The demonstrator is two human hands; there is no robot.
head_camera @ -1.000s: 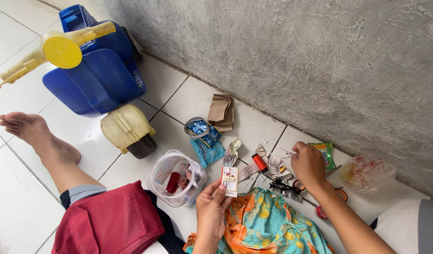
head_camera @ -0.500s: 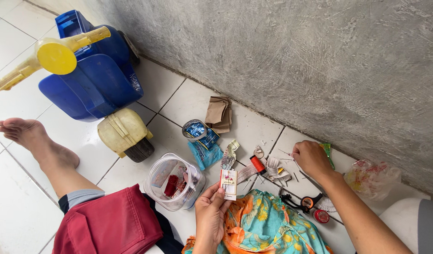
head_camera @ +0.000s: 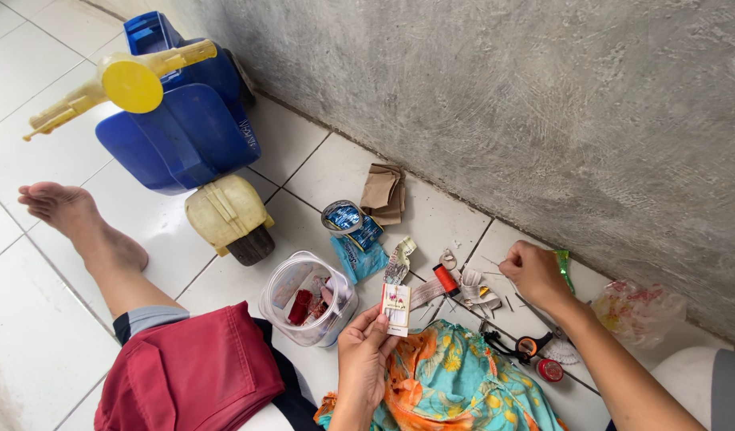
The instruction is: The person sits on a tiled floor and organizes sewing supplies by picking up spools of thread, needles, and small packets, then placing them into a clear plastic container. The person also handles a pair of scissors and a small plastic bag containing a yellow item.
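Right hand (head_camera: 535, 273) shifted leftward | fingers closed, contents hidden | left hand (head_camera: 366, 351) holds card (head_camera: 396, 307)

Left of the hands stands a clear tub (head_camera: 306, 297), with a blue toy scooter (head_camera: 180, 120) farther left. Above them lie a tape roll (head_camera: 341, 215) and brown paper (head_camera: 383, 191). A plastic bag (head_camera: 639, 307) sits at far right.

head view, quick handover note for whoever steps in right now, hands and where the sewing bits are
Left hand: holds a small needle card upright over the orange floral cloth on the lap.
Right hand: closed, down among loose pins and needles on the tile floor by the wall.
Nearby: red thread spool, clear plastic tub, black scissors.
No stitching shows on the cloth; whether the right hand grips anything cannot be told.
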